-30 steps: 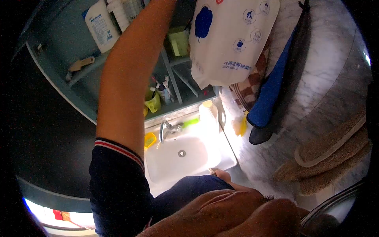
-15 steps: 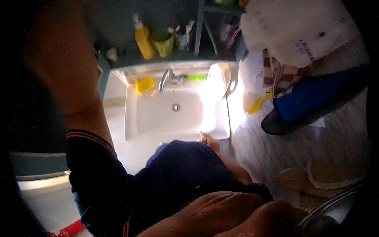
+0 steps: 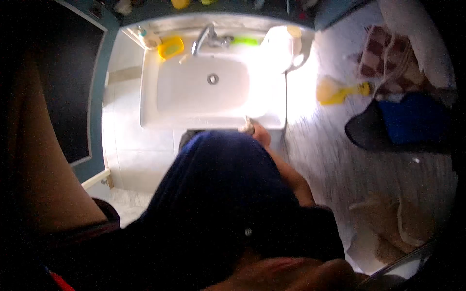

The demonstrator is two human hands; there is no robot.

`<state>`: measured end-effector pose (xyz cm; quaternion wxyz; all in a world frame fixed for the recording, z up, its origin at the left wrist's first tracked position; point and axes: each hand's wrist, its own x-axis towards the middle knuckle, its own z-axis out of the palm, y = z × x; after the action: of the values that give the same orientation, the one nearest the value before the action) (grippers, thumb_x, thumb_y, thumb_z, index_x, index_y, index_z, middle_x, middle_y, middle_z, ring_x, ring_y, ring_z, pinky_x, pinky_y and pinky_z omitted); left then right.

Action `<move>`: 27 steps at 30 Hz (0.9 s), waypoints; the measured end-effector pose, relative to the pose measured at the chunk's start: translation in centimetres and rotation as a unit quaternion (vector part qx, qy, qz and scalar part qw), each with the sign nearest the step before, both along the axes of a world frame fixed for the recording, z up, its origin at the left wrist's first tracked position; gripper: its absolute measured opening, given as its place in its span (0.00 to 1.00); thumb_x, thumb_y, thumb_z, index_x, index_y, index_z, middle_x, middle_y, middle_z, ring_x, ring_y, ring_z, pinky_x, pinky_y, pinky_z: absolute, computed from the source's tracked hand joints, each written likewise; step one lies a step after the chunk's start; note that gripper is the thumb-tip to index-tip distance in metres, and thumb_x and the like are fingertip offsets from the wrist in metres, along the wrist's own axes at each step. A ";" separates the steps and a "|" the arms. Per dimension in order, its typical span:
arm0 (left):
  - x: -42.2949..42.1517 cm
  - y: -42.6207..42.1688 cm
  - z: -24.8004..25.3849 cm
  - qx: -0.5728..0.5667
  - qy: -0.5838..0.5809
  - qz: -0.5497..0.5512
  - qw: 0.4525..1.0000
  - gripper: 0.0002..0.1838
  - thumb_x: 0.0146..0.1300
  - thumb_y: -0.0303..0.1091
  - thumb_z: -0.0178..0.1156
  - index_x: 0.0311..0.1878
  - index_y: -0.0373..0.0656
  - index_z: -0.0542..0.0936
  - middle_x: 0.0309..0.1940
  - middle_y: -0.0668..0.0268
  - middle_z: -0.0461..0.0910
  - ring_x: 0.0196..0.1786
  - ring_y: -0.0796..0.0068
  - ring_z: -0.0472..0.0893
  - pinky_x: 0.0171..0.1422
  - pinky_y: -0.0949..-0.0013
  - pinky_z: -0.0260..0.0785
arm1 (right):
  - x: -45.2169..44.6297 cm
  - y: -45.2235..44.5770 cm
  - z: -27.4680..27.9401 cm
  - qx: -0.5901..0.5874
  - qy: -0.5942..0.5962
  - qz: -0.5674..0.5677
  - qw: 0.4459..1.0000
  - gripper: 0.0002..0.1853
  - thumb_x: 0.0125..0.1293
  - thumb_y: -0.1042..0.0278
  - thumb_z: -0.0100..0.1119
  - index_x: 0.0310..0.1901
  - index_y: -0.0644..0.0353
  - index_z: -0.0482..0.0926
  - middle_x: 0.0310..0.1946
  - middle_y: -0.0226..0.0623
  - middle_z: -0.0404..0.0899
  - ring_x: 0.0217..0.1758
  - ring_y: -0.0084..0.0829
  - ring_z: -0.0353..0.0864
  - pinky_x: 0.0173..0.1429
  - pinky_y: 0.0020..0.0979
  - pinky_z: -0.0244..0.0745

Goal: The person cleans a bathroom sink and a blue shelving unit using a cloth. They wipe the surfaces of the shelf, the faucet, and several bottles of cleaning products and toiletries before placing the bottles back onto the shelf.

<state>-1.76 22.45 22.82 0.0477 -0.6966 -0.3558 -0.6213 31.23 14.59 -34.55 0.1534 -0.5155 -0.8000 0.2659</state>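
While white sink [image 3: 187,92] gleams, checked cloth [image 3: 381,51] hangs right.

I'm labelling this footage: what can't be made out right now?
Head view:
- Left hand: lost in darkness or out of frame beyond the left arm.
- Pale item at the right hand: too small and blurred to identify.
- Yellow item above the sink: cut off by the top edge.
- White container: any markings lost in glare.

Right: grey-streaked wall [image 3: 315,160], strong white glare [image 3: 303,97] towards its upper part; left: pale tiling [image 3: 141,150], dark panel [image 3: 65,87] in blue-grey frame [image 3: 97,104]; top: dark shelving [image 3: 233,8]
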 end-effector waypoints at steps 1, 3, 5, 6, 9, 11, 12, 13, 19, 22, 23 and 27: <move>-0.2 -0.2 -0.1 0.004 0.003 0.000 1.000 0.13 0.64 0.35 0.58 0.44 0.35 0.80 0.41 0.56 0.82 0.43 0.60 0.80 0.49 0.56 0.71 | 0.3 0.4 -0.8 0.008 0.003 0.012 1.000 0.28 0.57 0.39 0.62 0.43 0.59 0.79 0.35 0.40 0.81 0.35 0.38 0.82 0.39 0.40 0.77; -0.5 -0.5 -0.4 0.017 0.002 -0.006 1.000 0.13 0.64 0.35 0.58 0.44 0.34 0.80 0.42 0.56 0.81 0.44 0.60 0.80 0.50 0.56 0.71 | 0.7 0.0 -1.4 -0.012 -0.044 0.017 0.999 0.28 0.53 0.40 0.67 0.44 0.56 0.79 0.36 0.37 0.81 0.34 0.36 0.82 0.36 0.39 0.78; -0.9 -0.5 -0.3 0.025 0.001 -0.010 1.000 0.13 0.65 0.35 0.57 0.45 0.34 0.79 0.42 0.56 0.81 0.44 0.60 0.80 0.50 0.56 0.71 | 0.3 0.2 0.3 -0.019 -0.069 0.011 0.997 0.23 0.55 0.42 0.64 0.40 0.56 0.79 0.31 0.38 0.80 0.29 0.35 0.81 0.33 0.38 0.76; -1.1 -0.6 -0.6 0.024 -0.001 -0.011 1.000 0.14 0.65 0.35 0.57 0.45 0.34 0.79 0.43 0.56 0.81 0.45 0.60 0.80 0.50 0.56 0.71 | -0.1 0.3 1.2 -0.025 -0.043 0.004 0.999 0.23 0.55 0.43 0.64 0.39 0.56 0.79 0.30 0.38 0.80 0.28 0.36 0.80 0.32 0.38 0.76; -1.4 -0.2 -0.4 0.003 -0.003 -0.004 1.000 0.14 0.65 0.36 0.57 0.46 0.33 0.79 0.44 0.55 0.81 0.46 0.60 0.80 0.51 0.56 0.71 | 0.1 -0.2 0.7 -0.008 -0.042 -0.023 0.999 0.21 0.55 0.45 0.63 0.36 0.57 0.79 0.26 0.39 0.79 0.24 0.36 0.77 0.29 0.38 0.74; -1.7 0.0 -0.3 -0.011 -0.007 0.000 1.000 0.15 0.65 0.36 0.57 0.47 0.33 0.78 0.44 0.55 0.81 0.46 0.60 0.80 0.52 0.56 0.71 | 0.0 0.0 1.6 0.000 -0.079 -0.010 0.997 0.21 0.55 0.46 0.65 0.37 0.57 0.78 0.27 0.38 0.80 0.25 0.35 0.79 0.29 0.38 0.75; -1.5 -0.9 -0.4 -0.010 -0.004 0.003 1.000 0.15 0.65 0.36 0.57 0.47 0.33 0.78 0.44 0.55 0.81 0.47 0.60 0.80 0.52 0.56 0.71 | -0.2 -0.3 1.2 0.036 -0.075 -0.018 0.996 0.21 0.54 0.46 0.65 0.37 0.56 0.78 0.28 0.38 0.80 0.25 0.35 0.79 0.29 0.37 0.75; -1.2 -1.7 -0.2 -0.001 0.004 -0.002 1.000 0.15 0.65 0.36 0.57 0.47 0.33 0.78 0.45 0.55 0.81 0.47 0.60 0.80 0.52 0.56 0.71 | -0.1 0.0 0.4 0.039 0.002 -0.013 0.999 0.22 0.53 0.44 0.66 0.36 0.56 0.78 0.29 0.38 0.80 0.27 0.36 0.81 0.31 0.37 0.77; -2.2 -2.6 -0.6 0.003 -0.016 -0.005 1.000 0.17 0.66 0.36 0.56 0.49 0.32 0.77 0.47 0.54 0.80 0.49 0.60 0.79 0.54 0.56 0.71 | 0.8 0.4 -1.2 0.034 -0.057 0.027 0.997 0.25 0.55 0.39 0.62 0.35 0.57 0.77 0.30 0.40 0.80 0.28 0.40 0.81 0.32 0.40 0.77; -3.4 -3.3 -0.8 -0.007 -0.024 -0.009 1.000 0.17 0.66 0.37 0.56 0.50 0.31 0.76 0.47 0.54 0.80 0.50 0.60 0.79 0.55 0.56 0.71 | -0.2 0.1 0.6 -0.024 -0.076 0.003 0.997 0.25 0.54 0.39 0.63 0.32 0.57 0.77 0.30 0.42 0.79 0.30 0.42 0.80 0.34 0.42 0.76; -3.1 -3.2 -0.8 -0.007 -0.024 -0.008 1.000 0.17 0.66 0.37 0.55 0.50 0.31 0.76 0.48 0.54 0.80 0.50 0.60 0.79 0.55 0.56 0.72 | 0.6 -0.4 0.3 -0.022 -0.074 0.003 0.997 0.25 0.54 0.39 0.64 0.32 0.58 0.77 0.30 0.42 0.79 0.30 0.42 0.80 0.34 0.42 0.75; -3.1 -3.9 -0.5 -0.004 -0.022 -0.006 1.000 0.18 0.67 0.37 0.55 0.51 0.30 0.75 0.49 0.53 0.79 0.52 0.60 0.79 0.56 0.56 0.72 | 0.2 0.4 0.1 0.019 -0.039 0.015 0.999 0.25 0.52 0.39 0.66 0.30 0.58 0.76 0.29 0.41 0.79 0.29 0.40 0.81 0.33 0.41 0.76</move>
<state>-4.89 18.57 22.31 0.0331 -0.6850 -0.3550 -0.6354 31.44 14.97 -34.48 0.1275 -0.5102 -0.8180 0.2328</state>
